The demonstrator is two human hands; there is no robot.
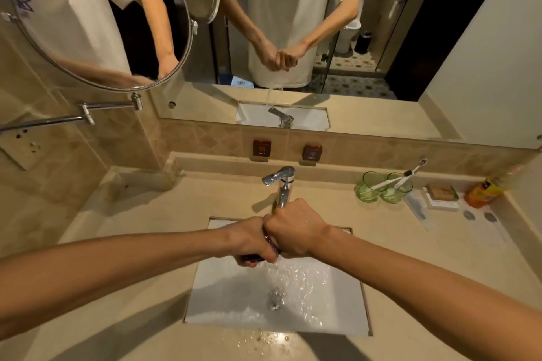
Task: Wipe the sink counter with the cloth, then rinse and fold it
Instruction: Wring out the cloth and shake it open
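The cloth (265, 252) lies as a short twisted roll across the sink (223, 302), left hand (250, 240) and right hand (293, 228) fisted round it, knuckles touching; both equally near.

Faucet (281, 182) stands behind the sink (234, 296). 2 glasses (382, 187) sit right of the faucet on the counter (140, 214); both hands meet before it.

counter (152, 214): beige stone, white sink (234, 296) set in mid | faucet (281, 182) at back edge | R side: 2 green glasses (381, 189) w/ toothbrushes (410, 171), small boxes (441, 195), orange packet (482, 189) | front edge: water drops (264, 341)
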